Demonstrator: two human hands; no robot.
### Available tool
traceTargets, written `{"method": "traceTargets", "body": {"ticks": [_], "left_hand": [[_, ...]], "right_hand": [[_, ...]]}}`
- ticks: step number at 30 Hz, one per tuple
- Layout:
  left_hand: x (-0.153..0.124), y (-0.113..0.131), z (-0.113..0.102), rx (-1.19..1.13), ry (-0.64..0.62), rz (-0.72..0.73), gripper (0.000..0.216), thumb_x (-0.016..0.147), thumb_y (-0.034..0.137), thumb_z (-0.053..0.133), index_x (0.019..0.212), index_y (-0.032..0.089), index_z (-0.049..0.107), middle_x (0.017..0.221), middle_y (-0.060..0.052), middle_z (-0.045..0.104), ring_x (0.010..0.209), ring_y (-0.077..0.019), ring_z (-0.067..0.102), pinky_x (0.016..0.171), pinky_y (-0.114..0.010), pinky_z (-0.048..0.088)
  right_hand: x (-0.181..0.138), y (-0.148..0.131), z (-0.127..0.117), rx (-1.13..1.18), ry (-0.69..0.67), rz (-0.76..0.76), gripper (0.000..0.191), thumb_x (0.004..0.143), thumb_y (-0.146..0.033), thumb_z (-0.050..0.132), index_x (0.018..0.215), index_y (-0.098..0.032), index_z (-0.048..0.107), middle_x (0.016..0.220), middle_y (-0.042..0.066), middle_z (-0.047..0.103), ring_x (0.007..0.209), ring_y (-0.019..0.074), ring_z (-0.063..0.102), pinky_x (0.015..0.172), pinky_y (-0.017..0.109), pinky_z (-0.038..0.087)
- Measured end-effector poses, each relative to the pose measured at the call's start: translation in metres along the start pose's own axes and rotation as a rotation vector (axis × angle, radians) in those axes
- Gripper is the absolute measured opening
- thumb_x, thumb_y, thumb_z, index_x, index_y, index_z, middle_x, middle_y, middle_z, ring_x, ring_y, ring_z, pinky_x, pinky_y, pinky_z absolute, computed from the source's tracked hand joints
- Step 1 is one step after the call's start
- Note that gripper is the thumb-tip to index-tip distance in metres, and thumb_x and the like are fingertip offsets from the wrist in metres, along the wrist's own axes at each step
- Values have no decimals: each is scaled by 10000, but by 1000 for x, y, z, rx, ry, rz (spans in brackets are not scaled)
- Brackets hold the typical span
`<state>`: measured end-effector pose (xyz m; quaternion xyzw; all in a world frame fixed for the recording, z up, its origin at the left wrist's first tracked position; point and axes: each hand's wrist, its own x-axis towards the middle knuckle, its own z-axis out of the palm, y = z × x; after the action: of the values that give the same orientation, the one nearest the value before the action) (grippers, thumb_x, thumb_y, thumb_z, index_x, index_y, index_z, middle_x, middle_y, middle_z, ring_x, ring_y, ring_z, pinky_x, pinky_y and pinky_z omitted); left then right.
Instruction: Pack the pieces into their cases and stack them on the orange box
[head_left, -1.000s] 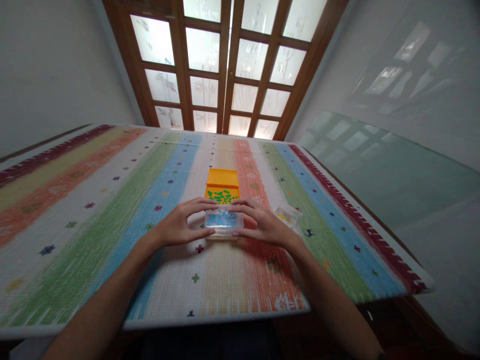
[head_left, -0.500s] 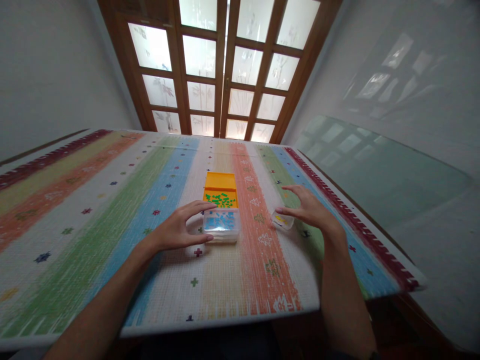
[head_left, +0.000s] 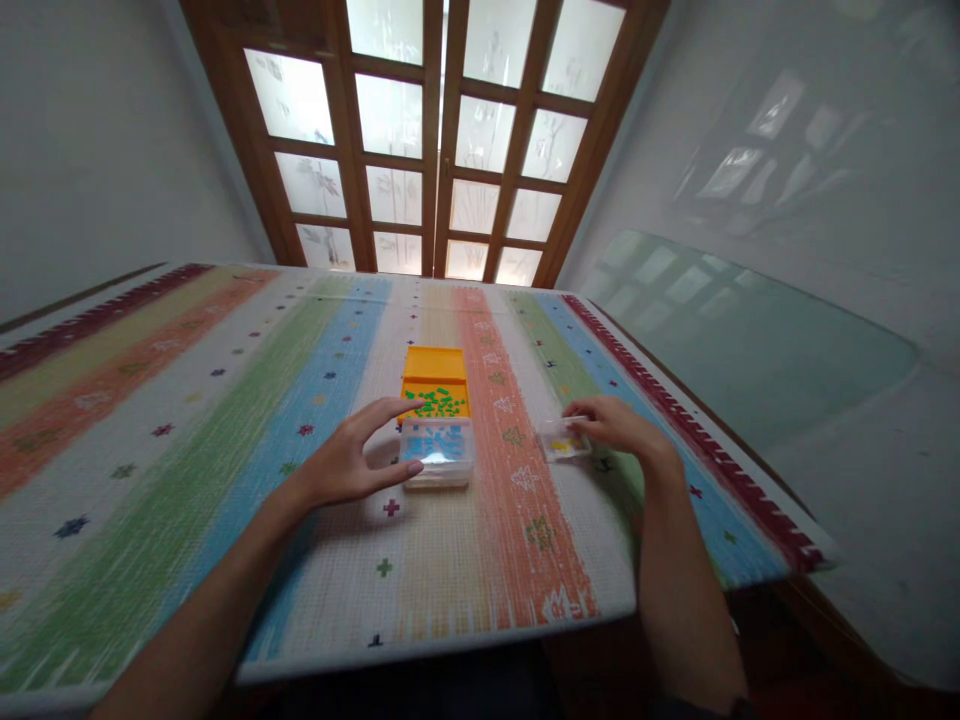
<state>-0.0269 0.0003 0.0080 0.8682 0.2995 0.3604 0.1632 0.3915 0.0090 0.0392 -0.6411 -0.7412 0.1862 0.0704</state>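
Observation:
My left hand (head_left: 351,456) is beside a clear plastic box (head_left: 439,470) of blue pieces, its thumb and fingers spread around the left side. The thumb tip lies against or very near the box; I cannot tell whether it presses. Behind that box stands an opened orange case (head_left: 435,362) with many small green pieces (head_left: 439,403). To the right, my right hand (head_left: 616,424) is closed at the far right rim of a small clear plastic box (head_left: 553,446). A few yellow pieces (head_left: 561,446) show inside it. The fingertips are partly hidden.
A striped, patterned cloth (head_left: 517,560) covers the table, whose near edge lies just before me. A pale glass panel (head_left: 750,330) leans by the wall on the right. Wooden doors with frosted panes (head_left: 409,195) stand beyond the table.
My right hand's spread fingers have come together at the small box's rim, and that box now sits flatter. My left hand stays by the blue pieces. The view has shifted slightly.

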Motion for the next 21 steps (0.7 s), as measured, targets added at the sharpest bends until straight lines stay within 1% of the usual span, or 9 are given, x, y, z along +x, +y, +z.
{"method": "traceTargets", "body": {"ticks": [4,7,10,13,18,21], "left_hand": [[1,5,3,7,59,51,590,906,383,752,1440,239,548,1348,-146,690,1231,-307,688,1061,-488,573],[3,10,9,12,133,76,760,877,379,787,1540,252,437,1394,-159,654,1258,-315,669,1076,-500,561],[6,15,15,16,197,128,938,841,384,828,1613,255,311,1453,-184,605,1302,-333,639,1111,-532,531],[9,19,21,5,223,164,1031,810,395,864,1633,252,260,1479,-200,579,1353,-351,601,1121,-540,522],[12,28,29,-23,238,177,1176,764,455,901,1659,224,175,1492,-227,563,1349,-365,604,1140,-563,499],[14,33,30,3,221,191,1191,782,480,885,1669,229,132,1495,-227,564,1369,-373,587,1138,-567,497]], "right_hand": [[-4,-9,-3,223,74,-125,406,881,-523,566,737,-179,729,670,60,720,640,201,660,624,289,465],[-7,-24,-3,367,161,-182,461,866,-608,616,743,-178,731,641,51,696,588,179,636,577,279,458],[-8,-44,0,468,247,-235,468,857,-632,667,744,-184,740,625,40,688,547,156,610,540,266,450],[-8,-65,6,538,332,-279,464,866,-627,687,736,-185,744,592,30,675,519,142,586,516,257,441],[-11,-98,18,566,361,-368,467,894,-581,698,659,-177,699,575,20,652,512,124,561,502,244,403],[-12,-115,25,599,338,-414,455,902,-561,700,655,-178,692,558,4,632,505,116,549,494,237,394]]}}
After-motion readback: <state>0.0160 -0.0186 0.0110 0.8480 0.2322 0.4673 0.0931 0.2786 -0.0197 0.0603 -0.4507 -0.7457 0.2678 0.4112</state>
